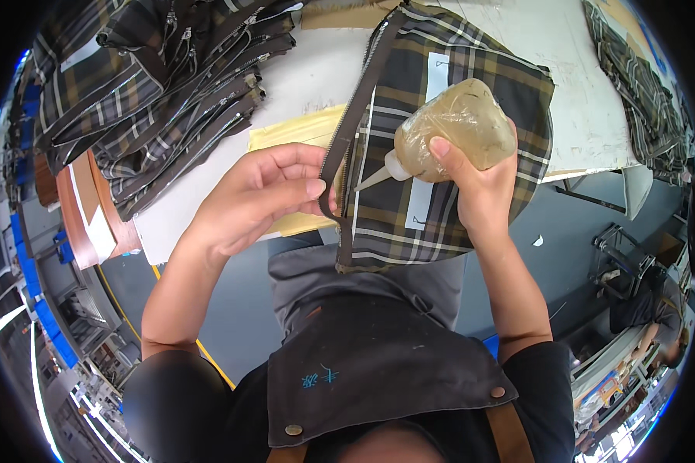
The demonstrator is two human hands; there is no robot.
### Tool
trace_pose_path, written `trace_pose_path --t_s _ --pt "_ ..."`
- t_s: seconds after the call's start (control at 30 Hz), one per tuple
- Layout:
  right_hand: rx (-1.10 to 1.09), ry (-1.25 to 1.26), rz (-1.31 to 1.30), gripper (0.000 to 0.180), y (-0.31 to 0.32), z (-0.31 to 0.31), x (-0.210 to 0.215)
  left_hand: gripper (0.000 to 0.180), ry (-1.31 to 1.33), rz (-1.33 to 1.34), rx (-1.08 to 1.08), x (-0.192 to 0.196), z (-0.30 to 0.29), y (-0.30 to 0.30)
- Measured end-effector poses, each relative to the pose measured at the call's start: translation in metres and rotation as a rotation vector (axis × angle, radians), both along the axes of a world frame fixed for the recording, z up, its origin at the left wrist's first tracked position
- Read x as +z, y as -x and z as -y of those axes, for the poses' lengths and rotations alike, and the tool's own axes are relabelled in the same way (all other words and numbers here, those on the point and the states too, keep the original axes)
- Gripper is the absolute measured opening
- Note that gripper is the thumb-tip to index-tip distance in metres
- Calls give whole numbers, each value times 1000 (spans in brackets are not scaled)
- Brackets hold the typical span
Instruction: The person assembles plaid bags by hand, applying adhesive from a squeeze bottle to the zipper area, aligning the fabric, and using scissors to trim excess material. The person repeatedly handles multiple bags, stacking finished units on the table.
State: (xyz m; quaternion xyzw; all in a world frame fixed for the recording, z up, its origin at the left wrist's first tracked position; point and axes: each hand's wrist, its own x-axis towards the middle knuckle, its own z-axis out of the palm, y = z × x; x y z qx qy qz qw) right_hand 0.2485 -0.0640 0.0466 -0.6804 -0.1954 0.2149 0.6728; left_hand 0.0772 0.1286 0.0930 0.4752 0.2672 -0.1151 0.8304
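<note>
A dark plaid fabric panel [517, 100] lies on the table in front of me, with a brown zipper tape [354, 116] along its left edge. The fingers of my left hand [274, 189] pinch the zipper tape near its lower end and lift it away from the panel. In my right hand [486, 185] is a squeeze bottle [452, 131] of cloudy amber liquid, tilted so its narrow nozzle points left and down. The nozzle tip is close to the panel's edge beside the tape; whether it touches cannot be made out. A white paper strip [418, 207] lies on the panel, partly behind the bottle.
Several plaid pieces with zippers [185, 85] are heaped at the far left of the white table [286, 96]. Yellow paper [293, 131] lies under my left hand. Another plaid stack [641, 100] rests at the far right. A wheeled trolley [622, 258] and a seated person [664, 309] are beyond, to the right.
</note>
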Motion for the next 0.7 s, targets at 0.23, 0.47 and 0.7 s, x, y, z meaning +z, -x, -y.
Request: trace_pose_path --t_s 0.23,0.47,0.7 --pt "25 -10 -15 68 8 6 1 23 -116 -17 -13 5 6 4" --pt "96 15 -6 64 14 12 3 10 -227 -36 -61 7 9 7" --pt "113 -13 -41 63 19 15 8 6 -260 -23 -114 10 9 5"
